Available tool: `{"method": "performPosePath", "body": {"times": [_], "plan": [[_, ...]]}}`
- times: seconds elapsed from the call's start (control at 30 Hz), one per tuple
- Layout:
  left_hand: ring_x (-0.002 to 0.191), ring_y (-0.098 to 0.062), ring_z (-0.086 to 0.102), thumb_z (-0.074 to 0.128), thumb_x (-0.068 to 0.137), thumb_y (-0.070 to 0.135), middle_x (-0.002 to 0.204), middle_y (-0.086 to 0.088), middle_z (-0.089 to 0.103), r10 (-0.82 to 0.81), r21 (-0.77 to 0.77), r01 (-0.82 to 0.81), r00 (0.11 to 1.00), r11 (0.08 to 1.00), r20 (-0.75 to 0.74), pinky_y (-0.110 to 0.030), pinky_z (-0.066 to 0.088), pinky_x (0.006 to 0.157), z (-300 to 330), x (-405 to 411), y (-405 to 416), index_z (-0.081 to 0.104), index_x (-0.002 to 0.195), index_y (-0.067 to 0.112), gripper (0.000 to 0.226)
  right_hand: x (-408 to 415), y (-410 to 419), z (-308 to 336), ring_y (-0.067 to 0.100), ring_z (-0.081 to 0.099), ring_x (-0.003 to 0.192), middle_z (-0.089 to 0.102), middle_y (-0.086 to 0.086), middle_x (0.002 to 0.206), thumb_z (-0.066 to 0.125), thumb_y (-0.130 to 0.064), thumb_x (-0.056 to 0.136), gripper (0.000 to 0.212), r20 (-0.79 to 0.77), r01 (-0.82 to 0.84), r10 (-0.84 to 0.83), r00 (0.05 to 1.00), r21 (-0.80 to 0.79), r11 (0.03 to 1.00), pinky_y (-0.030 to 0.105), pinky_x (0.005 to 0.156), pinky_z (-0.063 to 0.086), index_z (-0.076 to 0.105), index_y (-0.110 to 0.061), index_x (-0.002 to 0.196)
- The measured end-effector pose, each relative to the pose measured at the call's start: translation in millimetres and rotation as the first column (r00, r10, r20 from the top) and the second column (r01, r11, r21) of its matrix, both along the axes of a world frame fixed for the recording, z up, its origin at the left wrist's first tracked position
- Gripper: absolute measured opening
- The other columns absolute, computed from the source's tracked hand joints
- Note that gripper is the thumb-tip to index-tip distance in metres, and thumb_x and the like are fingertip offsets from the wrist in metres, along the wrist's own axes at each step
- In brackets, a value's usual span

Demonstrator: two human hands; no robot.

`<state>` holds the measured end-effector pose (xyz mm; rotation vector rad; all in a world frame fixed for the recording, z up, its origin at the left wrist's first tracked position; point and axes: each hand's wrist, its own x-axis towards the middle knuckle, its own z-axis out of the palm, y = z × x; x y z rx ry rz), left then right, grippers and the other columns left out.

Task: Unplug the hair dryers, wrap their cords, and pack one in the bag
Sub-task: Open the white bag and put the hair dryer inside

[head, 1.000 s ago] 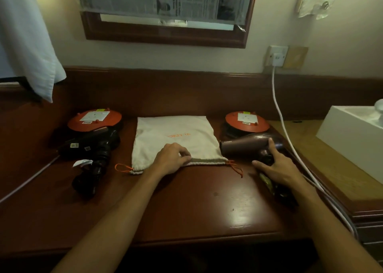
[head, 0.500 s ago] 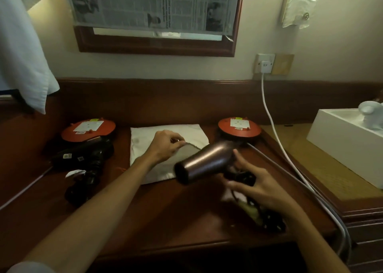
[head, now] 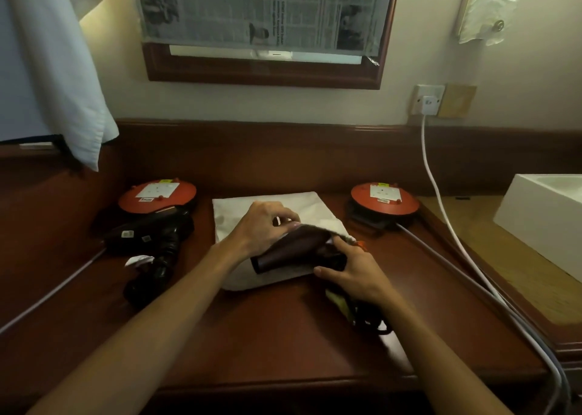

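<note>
A cream drawstring bag [head: 233, 209] lies in the middle of the dark wooden desk [head: 267, 329]. My left hand [head: 261, 225] pinches the bag's opening and holds it up. My right hand [head: 352, 272] grips a brown hair dryer [head: 289, 250] by its handle, and the barrel lies at the bag's mouth, partly under the lifted edge. Its wrapped black cord [head: 368, 320] hangs below my right hand. A black hair dryer [head: 151, 244] lies on the desk at the left, cord wound round its handle.
Two orange cable reels stand at the back: the left cable reel [head: 157, 194] and the right cable reel [head: 384, 198]. A white cord [head: 441, 200] runs from the wall socket [head: 428, 101] down the right side. A white box [head: 541, 219] sits at the right.
My right hand lifted the brown hair dryer from the desk's right side and brought it to the bag's mouth. My left hand raised the bag's opening.
</note>
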<state>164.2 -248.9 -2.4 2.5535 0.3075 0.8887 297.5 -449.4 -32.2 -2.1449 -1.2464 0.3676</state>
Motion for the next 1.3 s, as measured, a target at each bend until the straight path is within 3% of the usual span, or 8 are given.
{"method": "performPosePath", "body": {"times": [0.1, 0.3, 0.6, 0.83, 0.97, 1.07, 1.13, 1.3], "plan": [[0.076, -0.009, 0.066, 0.077, 0.091, 0.022, 0.089, 0.003, 0.075, -0.023, 0.01, 0.023, 1.0, 1.0, 0.017, -0.031, 0.056, 0.068, 2, 2, -4, 0.082, 0.097, 0.017, 0.01, -5, 8, -4, 0.023, 0.052, 0.134, 0.052, 0.004, 0.149, 0.073, -0.049, 0.086, 0.082, 0.012, 0.059, -0.059, 0.998, 0.004, 0.998, 0.035, 0.107, 0.046, 0.033, -0.028, 0.155], [0.079, -0.009, 0.066, 0.074, 0.092, 0.024, 0.089, 0.003, 0.074, -0.007, 0.019, 0.005, 0.997, 1.0, 0.081, -0.033, 0.056, 0.071, 6, 4, 0, 0.082, 0.1, 0.016, 0.013, -32, -19, -15, 0.029, 0.039, 0.136, 0.031, 0.008, 0.15, 0.062, -0.064, 0.087, 0.107, 0.232, 0.119, -0.063, 0.971, -0.238, 0.964, 0.043, 0.106, 0.045, -0.017, -0.043, 0.156], [0.079, -0.01, 0.066, 0.073, 0.094, 0.022, 0.092, 0.007, 0.072, -0.095, 0.032, 0.093, 0.991, 0.995, 0.089, -0.022, 0.051, 0.067, 19, 11, -18, 0.081, 0.101, 0.015, 0.013, -45, 3, -11, 0.029, 0.039, 0.132, 0.034, 0.014, 0.144, 0.061, -0.037, 0.096, 0.089, 0.208, 0.111, -0.112, 0.972, 0.017, 0.994, 0.038, 0.098, 0.047, -0.003, -0.046, 0.158], [0.077, -0.014, 0.068, 0.074, 0.093, 0.022, 0.09, 0.001, 0.071, -0.103, 0.054, 0.099, 0.99, 0.994, 0.093, -0.032, 0.055, 0.07, 37, 7, -17, 0.081, 0.101, 0.016, 0.012, -41, 71, -8, 0.042, 0.053, 0.116, 0.057, 0.021, 0.125, 0.053, -0.037, 0.093, 0.085, 0.17, 0.177, -0.19, 0.967, 0.087, 0.98, 0.052, 0.092, 0.052, -0.003, -0.045, 0.156], [0.076, -0.012, 0.067, 0.076, 0.092, 0.02, 0.089, 0.001, 0.072, -0.071, 0.056, 0.064, 0.988, 0.996, 0.139, -0.027, 0.054, 0.068, 42, 4, -9, 0.081, 0.102, 0.013, 0.014, -18, 92, -8, 0.031, 0.065, 0.101, 0.064, 0.009, 0.126, 0.054, -0.044, 0.084, 0.081, 0.096, 0.16, -0.179, 0.979, 0.175, 0.971, 0.048, 0.081, 0.059, 0.011, -0.046, 0.152], [0.076, -0.013, 0.067, 0.076, 0.091, 0.02, 0.088, 0.002, 0.072, -0.04, 0.05, 0.032, 0.985, 0.998, 0.167, -0.022, 0.049, 0.064, 41, 3, -3, 0.081, 0.103, 0.013, 0.014, -8, 83, -6, 0.025, 0.063, 0.109, 0.059, 0.004, 0.136, 0.065, -0.036, 0.082, 0.096, -0.045, 0.055, -0.051, 0.998, 0.076, 0.996, 0.037, 0.093, 0.055, 0.008, -0.038, 0.159], [0.076, -0.012, 0.067, 0.076, 0.091, 0.02, 0.089, 0.003, 0.072, -0.026, 0.047, 0.018, 0.984, 0.999, 0.177, -0.015, 0.044, 0.064, 40, 2, -1, 0.081, 0.103, 0.014, 0.014, 0, 75, -11, 0.023, 0.062, 0.102, 0.055, 0.006, 0.136, 0.07, -0.024, 0.083, 0.112, -0.047, -0.069, 0.064, 0.997, -0.115, 0.991, 0.029, 0.087, 0.051, -0.01, -0.032, 0.16], [0.08, -0.012, 0.067, 0.075, 0.092, 0.019, 0.091, 0.001, 0.073, -0.045, 0.057, 0.036, 0.983, 0.998, 0.18, -0.015, 0.046, 0.067, 41, 6, -5, 0.08, 0.105, 0.013, 0.015, 7, 66, -20, 0.031, 0.035, 0.146, 0.023, 0.012, 0.165, 0.072, -0.024, 0.084, 0.114, 0.112, -0.071, 0.076, 0.991, -0.051, 0.996, 0.037, 0.111, 0.04, -0.013, -0.035, 0.159]]}}
